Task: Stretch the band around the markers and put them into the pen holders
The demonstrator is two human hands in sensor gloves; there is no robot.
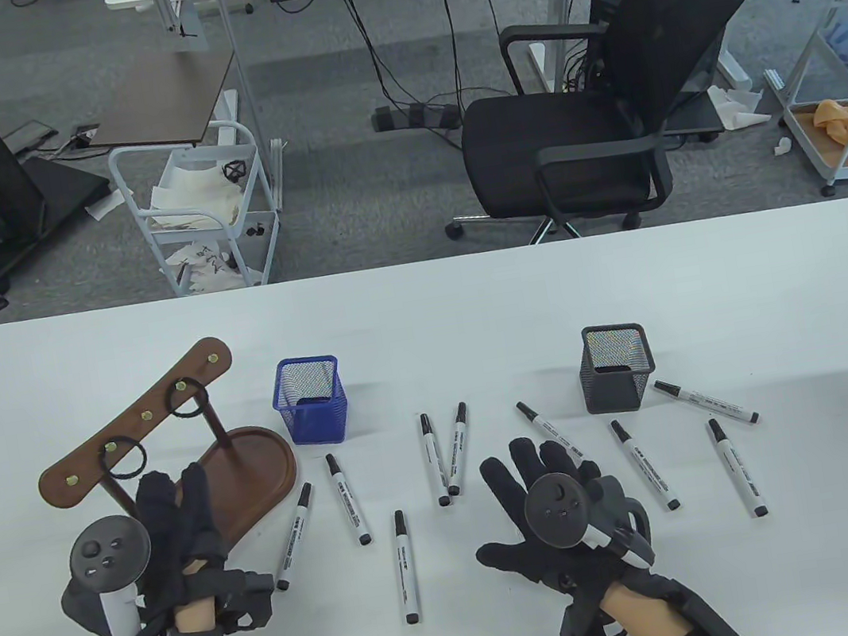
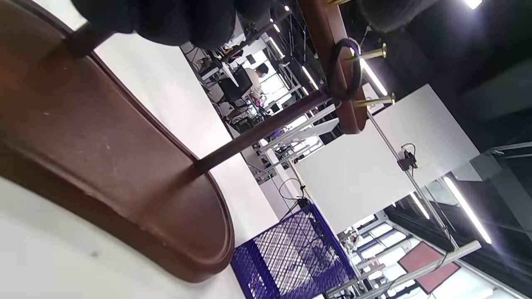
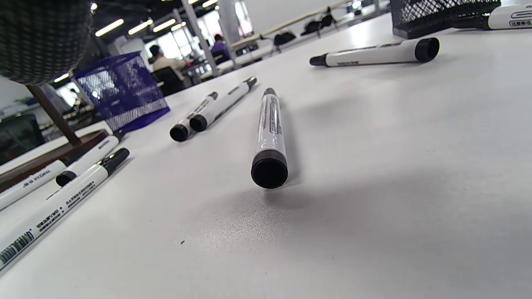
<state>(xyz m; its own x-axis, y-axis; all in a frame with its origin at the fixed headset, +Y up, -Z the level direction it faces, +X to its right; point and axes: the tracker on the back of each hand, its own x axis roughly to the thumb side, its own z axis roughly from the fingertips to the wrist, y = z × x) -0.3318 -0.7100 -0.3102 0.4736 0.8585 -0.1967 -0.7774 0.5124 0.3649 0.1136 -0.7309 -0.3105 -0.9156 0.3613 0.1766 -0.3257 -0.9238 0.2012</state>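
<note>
Two bands (image 1: 123, 457) hang on the wooden rack (image 1: 135, 416) at far left, each looped over a brass peg; the nearer-left band sits just beyond the left hand's (image 1: 175, 526) fingertips (image 1: 152, 490), so that hand is clearly the closer one for a grab. Its fingers are straight, pointing away toward the rack's crossbar, holding nothing; whether they touch the rack post I can't tell. In the left wrist view the other band (image 2: 344, 68) shows hung over a peg, with the rack base below it.

Right hand (image 1: 559, 510) lies flat and spread over the table (image 1: 423, 310) near centre-right, fingers relaxed, nothing gripped. One marker (image 1: 547, 427) runs out from under its fingers toward far-left.

Ten markers counted, all loose on the table, none banded, none in a holder: three left of centre, a touching pair (image 1: 446, 455) at centre lying near-to-far, one under the right fingertips, three to the right and one beside the black holder. Long axes mostly near-to-far, slightly fanned.

Two holders: blue (image 1: 309, 399) just right of the rack, black (image 1: 617, 368) far right. Nothing visible inside either.

Judgement: band pickup comes first, left hand reaching up and forward to the near peg.
</note>
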